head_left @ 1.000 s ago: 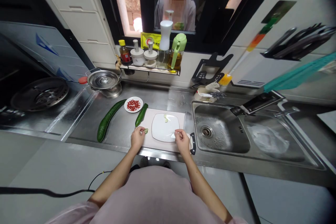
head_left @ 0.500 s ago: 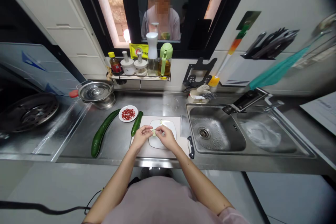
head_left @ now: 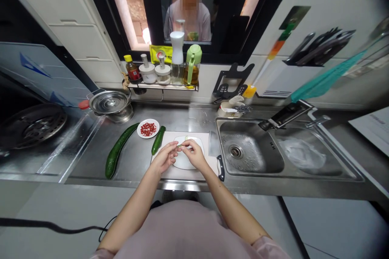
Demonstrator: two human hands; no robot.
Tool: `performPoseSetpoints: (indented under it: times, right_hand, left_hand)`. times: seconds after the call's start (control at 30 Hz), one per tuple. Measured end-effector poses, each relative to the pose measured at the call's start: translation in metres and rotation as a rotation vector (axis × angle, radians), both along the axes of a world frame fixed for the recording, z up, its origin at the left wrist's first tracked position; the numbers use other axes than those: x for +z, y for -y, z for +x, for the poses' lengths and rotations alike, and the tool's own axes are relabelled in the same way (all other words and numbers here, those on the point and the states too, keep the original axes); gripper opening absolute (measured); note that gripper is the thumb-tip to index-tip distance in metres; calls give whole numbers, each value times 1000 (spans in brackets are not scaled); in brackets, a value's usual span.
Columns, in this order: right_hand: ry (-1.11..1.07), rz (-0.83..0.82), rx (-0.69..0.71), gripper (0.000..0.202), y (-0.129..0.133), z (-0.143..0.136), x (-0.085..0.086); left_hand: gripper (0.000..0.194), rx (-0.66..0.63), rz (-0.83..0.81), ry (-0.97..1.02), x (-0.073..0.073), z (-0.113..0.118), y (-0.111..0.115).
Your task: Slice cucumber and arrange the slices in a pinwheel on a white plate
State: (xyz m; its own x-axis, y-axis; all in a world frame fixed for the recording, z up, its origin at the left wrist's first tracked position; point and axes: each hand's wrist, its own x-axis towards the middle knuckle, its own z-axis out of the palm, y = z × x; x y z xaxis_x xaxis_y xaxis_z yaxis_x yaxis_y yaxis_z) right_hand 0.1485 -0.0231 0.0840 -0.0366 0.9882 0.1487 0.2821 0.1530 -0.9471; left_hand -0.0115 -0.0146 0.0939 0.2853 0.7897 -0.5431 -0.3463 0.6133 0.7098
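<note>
A white plate [head_left: 185,164] lies on a pale cutting board [head_left: 196,175], and both hands are over it. My right hand [head_left: 194,155] pinches a thin cucumber slice [head_left: 179,146], seen nearly edge-on. My left hand [head_left: 165,158] has its fingertips at the slice's left end, the palm turned partly up and the lower fingers loosely curled. Another pale slice [head_left: 186,138] rests near the plate's back rim. Left of the board's back corner is a short piece of cucumber [head_left: 158,141]. At the board's right edge lies a cleaver [head_left: 220,168] with a black handle.
A long cucumber [head_left: 117,156] and a small dish [head_left: 155,132] of chopped red pieces lie to the left. Farther left stands a lidded steel pot [head_left: 120,114]. The sink [head_left: 255,174] is on the right. Seasoning bottles stand on a wall shelf [head_left: 164,86] behind.
The slice has been lifted slightly and tipped from face-up to nearly edge-on. My left hand has turned its palm more upward. The camera view has shifted slightly.
</note>
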Motion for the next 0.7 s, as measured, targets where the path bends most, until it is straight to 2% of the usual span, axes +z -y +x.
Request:
performPoseSetpoints:
  times: [0.13,0.23,0.5,0.7]
  right_hand:
    - [1,46,0,15,1,3,-3]
    - [-14,19,-19,14,1,3,-6]
    - [-163,-108,40,19,6,-1,1]
    - [-233,-189,67,22,8,-3,-2]
  left_hand:
    - [53,52,17,32,6,3,0]
    - [58,86,65,4,9,4,1]
    - [57,107,179,-137,17,8,4]
    - [57,127,278,-199,13,10,6]
